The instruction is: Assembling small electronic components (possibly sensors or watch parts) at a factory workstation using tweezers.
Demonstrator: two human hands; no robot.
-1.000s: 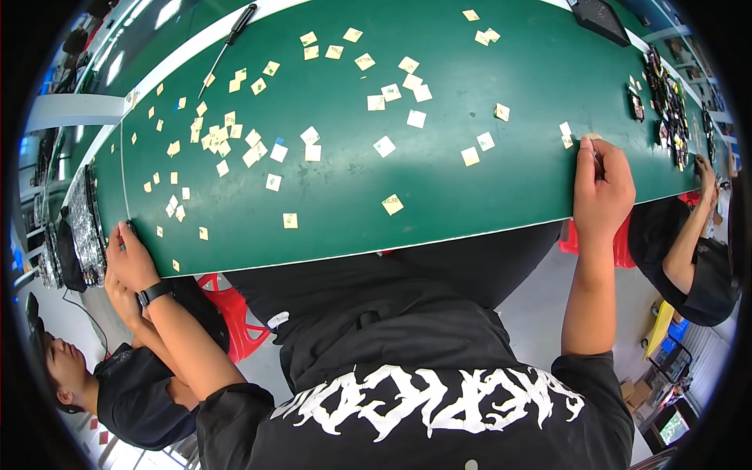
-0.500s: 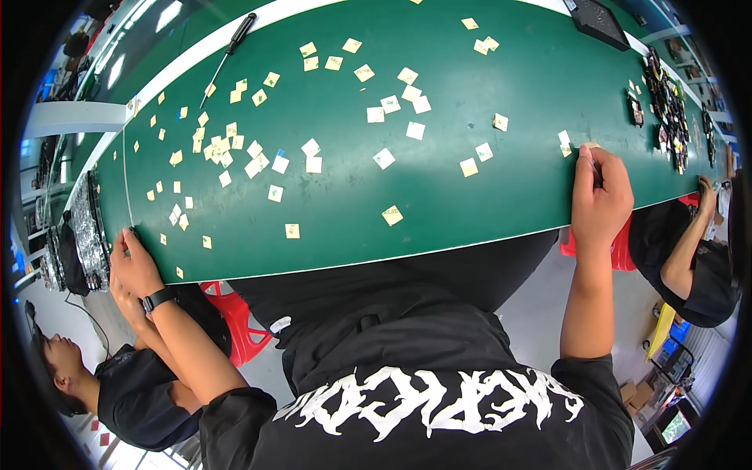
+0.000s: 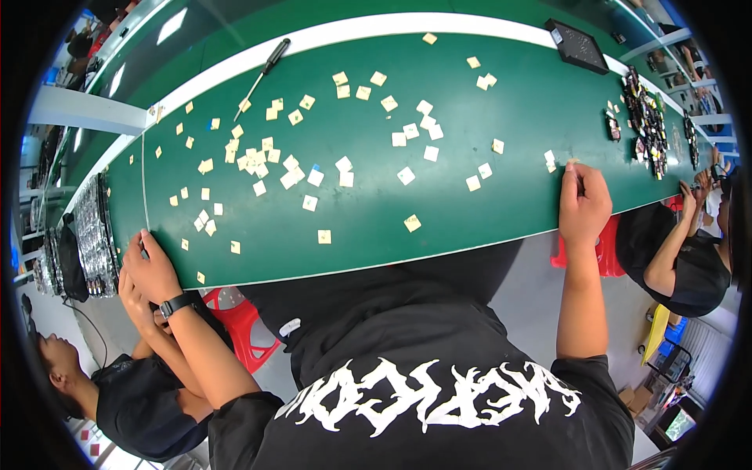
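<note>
Right hand (image 3: 583, 205), fingers pinched together on a small tan square (image 3: 570, 164), lying flat; left hand (image 3: 149, 270) rests spread on the green counter (image 3: 376, 227) edge.

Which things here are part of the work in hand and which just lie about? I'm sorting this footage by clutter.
In use:
right hand, fingertips on a small tan square by two more
left hand, resting on the green table's near edge

Lying about:
screwdriver
black tray
pile of dark parts
</note>
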